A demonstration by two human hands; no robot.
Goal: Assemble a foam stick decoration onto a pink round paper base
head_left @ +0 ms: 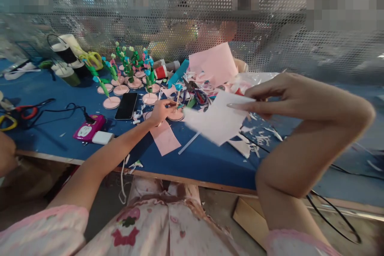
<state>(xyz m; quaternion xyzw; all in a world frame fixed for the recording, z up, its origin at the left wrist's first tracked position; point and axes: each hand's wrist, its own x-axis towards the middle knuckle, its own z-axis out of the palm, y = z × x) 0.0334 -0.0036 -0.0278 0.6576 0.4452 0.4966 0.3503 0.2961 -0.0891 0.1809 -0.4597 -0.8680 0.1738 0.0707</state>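
Observation:
My left hand (162,111) reaches out over the blue table (45,136) and pinches a thin wooden stick (177,99) that stands on a round pink disc (176,115). My right hand (280,93) is raised nearer to me, fingers pinched on a white paper sheet (217,119) that is blurred by motion. A pink paper strip (165,138) lies flat just below my left hand. Behind it stand several small paper flowers (129,68) with green stems on pink discs.
A black phone (126,106) lies left of my left hand. A magenta device (89,128) and a white block sit near the front edge. Pink sheets (213,64), scissors (198,94) and paper scraps litter the middle. Cups, cables and a perforated metal screen (192,16) stand behind.

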